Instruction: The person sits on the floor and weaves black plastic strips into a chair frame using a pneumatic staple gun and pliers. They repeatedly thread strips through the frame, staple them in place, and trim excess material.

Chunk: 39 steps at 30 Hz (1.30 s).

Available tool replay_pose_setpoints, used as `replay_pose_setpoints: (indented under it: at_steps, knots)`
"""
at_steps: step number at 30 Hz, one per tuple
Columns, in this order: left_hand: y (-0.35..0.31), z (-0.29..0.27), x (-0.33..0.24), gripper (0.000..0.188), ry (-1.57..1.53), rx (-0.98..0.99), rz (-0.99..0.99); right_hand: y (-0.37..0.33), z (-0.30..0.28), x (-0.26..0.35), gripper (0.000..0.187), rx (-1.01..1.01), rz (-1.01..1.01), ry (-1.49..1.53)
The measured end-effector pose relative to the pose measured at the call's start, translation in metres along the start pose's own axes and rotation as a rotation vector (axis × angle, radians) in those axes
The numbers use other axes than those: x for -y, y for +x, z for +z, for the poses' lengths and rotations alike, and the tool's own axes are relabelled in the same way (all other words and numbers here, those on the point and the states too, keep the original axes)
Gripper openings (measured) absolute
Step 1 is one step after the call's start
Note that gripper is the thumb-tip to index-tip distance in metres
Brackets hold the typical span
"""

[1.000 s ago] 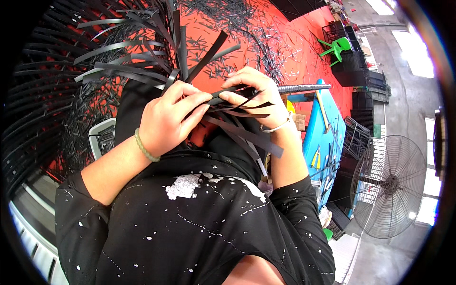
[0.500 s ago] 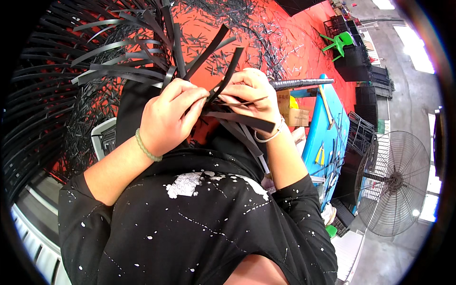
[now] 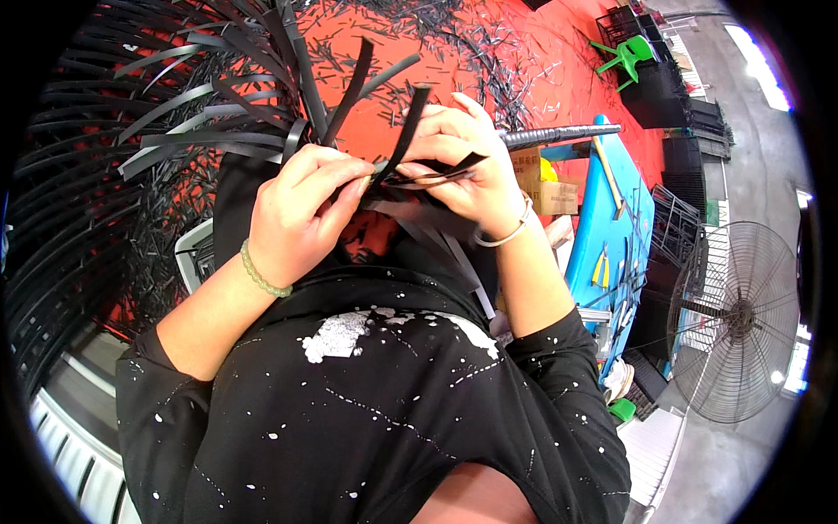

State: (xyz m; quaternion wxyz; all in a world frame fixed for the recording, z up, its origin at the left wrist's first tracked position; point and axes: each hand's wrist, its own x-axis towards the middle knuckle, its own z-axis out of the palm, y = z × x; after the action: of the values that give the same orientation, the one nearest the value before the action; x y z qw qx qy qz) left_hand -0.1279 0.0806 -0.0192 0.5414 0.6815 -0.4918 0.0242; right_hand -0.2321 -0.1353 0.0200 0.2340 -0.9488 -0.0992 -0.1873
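Note:
Black flat strips (image 3: 407, 131) fan out around my two hands, held up in front of my body. My left hand (image 3: 305, 196) is closed, thumb and fingertips pinching a strip where several strips cross. Close beside it, my right hand (image 3: 471, 170) is bent round a thin dark strip (image 3: 449, 173), gripping it between thumb and fingers. One strip stands up between the hands; another hangs blurred below the right hand. Further long strips (image 3: 205, 140) spread out to the left, past my left hand. My fingers partly hide the crossing point.
Black strip scraps litter the red floor (image 3: 349, 61). At the right stand a blue table (image 3: 583, 244) with yellow-handled pliers (image 3: 601, 269), cardboard boxes (image 3: 556, 197) and a large caged fan (image 3: 740, 319). A green chair (image 3: 627, 59) is farther off. Curved black strips (image 3: 61, 227) fill the left.
My right hand has lifted and turned a little, and the thin strip's end in it now points upward. The strip below it has swung. My left hand keeps its pinch; the whole view has shifted slightly.

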Motion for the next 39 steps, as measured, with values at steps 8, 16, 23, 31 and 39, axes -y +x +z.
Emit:
replay_pose_setpoints:
  at_steps: [8,16,23,31,39]
  knots:
    - [-0.007,-0.001,0.0,0.02,0.064,-0.002,0.127,-0.007,0.003,-0.001,0.024,-0.034,0.001,0.231]
    - [-0.02,-0.029,-0.009,0.04,-0.412,-0.003,0.085,-0.005,0.003,-0.004,0.01,-0.046,-0.022,0.212]
    - [-0.019,-0.053,-0.033,0.047,-0.694,-0.187,-0.158,-0.008,0.005,-0.006,0.011,-0.036,0.044,0.214]
    - [-0.017,-0.043,-0.033,0.039,-0.623,-0.127,0.021,-0.009,0.003,-0.004,0.012,-0.016,0.053,0.239]
    - [-0.016,-0.041,-0.039,0.036,-0.64,-0.139,0.014,-0.009,0.005,-0.005,0.012,-0.018,0.072,0.226]
